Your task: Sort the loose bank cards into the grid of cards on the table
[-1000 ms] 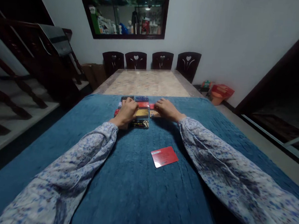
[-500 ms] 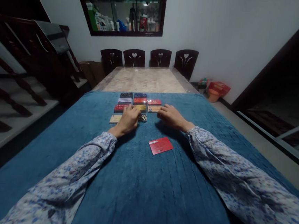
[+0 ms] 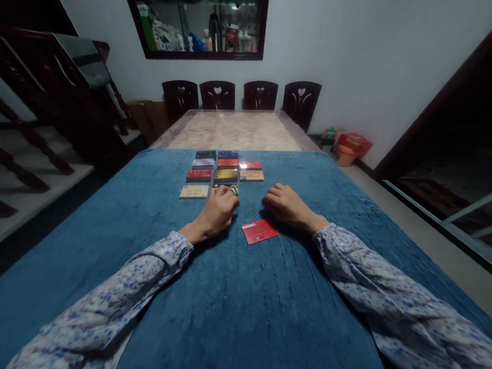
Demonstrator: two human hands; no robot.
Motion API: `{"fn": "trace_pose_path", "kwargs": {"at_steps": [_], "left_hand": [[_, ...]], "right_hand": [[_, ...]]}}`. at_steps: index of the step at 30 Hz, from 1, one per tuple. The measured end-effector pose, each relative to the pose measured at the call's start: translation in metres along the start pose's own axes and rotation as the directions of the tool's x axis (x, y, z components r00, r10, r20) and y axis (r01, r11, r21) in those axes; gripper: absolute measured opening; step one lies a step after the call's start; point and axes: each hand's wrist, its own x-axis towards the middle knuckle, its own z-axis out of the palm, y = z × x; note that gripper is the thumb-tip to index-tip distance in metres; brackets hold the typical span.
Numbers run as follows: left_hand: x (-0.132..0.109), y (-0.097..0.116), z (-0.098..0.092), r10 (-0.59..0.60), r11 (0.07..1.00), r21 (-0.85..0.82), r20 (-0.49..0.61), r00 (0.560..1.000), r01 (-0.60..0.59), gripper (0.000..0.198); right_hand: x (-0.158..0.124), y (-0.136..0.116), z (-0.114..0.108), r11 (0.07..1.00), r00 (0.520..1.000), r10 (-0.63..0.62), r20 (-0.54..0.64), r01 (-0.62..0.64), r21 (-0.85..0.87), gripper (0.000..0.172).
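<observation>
On the blue cloth (image 3: 234,321), a red card (image 3: 260,231) lies by itself, slightly turned, between my two hands. My left hand (image 3: 218,209) is just left of it, fingers curled in, with nothing seen in them. Its knuckles partly cover a black-and-cream patterned card (image 3: 230,189) in the nearest row of the laid-out cards. To the right, my right hand (image 3: 288,204) hovers over or rests on the cloth beyond the red card, its fingers bent together and no object showing. Left of the patterned card lies a cream card (image 3: 194,192).
Stacked cards stand in columns farther back: a dark red one (image 3: 199,174), a gold one (image 3: 227,175), a yellow-orange one (image 3: 252,175) and several others. Beyond the cloth runs the bare tabletop (image 3: 237,129), with dark chairs (image 3: 259,95) along its far end.
Both hands have drawn back from the cards towards me, uncovering the cream card and the gold stack. The view has shifted slightly. The red card still lies on the cloth.
</observation>
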Motion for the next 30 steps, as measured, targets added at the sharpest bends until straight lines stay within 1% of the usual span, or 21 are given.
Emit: {"fn": "trace_pose_path", "kwargs": {"at_steps": [4,11,17,20,24,27,30], "left_hand": [[-0.005,0.011,0.001,0.010,1.000,-0.019,0.045,0.999,-0.009,0.016],[-0.012,0.027,-0.001,0.006,0.998,-0.060,0.076,0.997,-0.001,0.017],[-0.019,0.033,-0.001,0.011,0.996,-0.083,0.058,0.998,-0.006,0.017],[-0.023,0.036,-0.003,0.034,0.994,-0.105,0.050,0.998,-0.029,0.016],[-0.027,0.044,-0.008,0.065,0.990,-0.133,0.074,0.995,-0.054,0.022],[-0.028,0.049,-0.010,0.063,0.989,-0.136,0.094,0.994,-0.050,0.028],[-0.028,0.051,-0.011,0.049,0.989,-0.145,0.110,0.993,-0.032,0.029]], "right_hand": [[-0.009,-0.006,-0.003,1.000,1.000,0.009,0.016,-0.009,0.016,0.024],[-0.022,-0.015,-0.005,0.999,0.999,0.036,0.016,-0.037,0.035,0.024],[-0.029,-0.020,-0.013,0.994,0.998,0.042,0.039,-0.046,0.100,0.022],[-0.033,-0.024,-0.018,0.985,0.998,0.039,0.046,-0.046,0.169,0.026],[-0.037,-0.027,-0.020,0.962,0.997,0.006,0.082,-0.028,0.272,0.034],[-0.039,-0.028,-0.021,0.948,0.993,-0.032,0.117,-0.007,0.319,0.039],[-0.039,-0.028,-0.021,0.942,0.990,-0.054,0.131,0.007,0.335,0.042]]}}
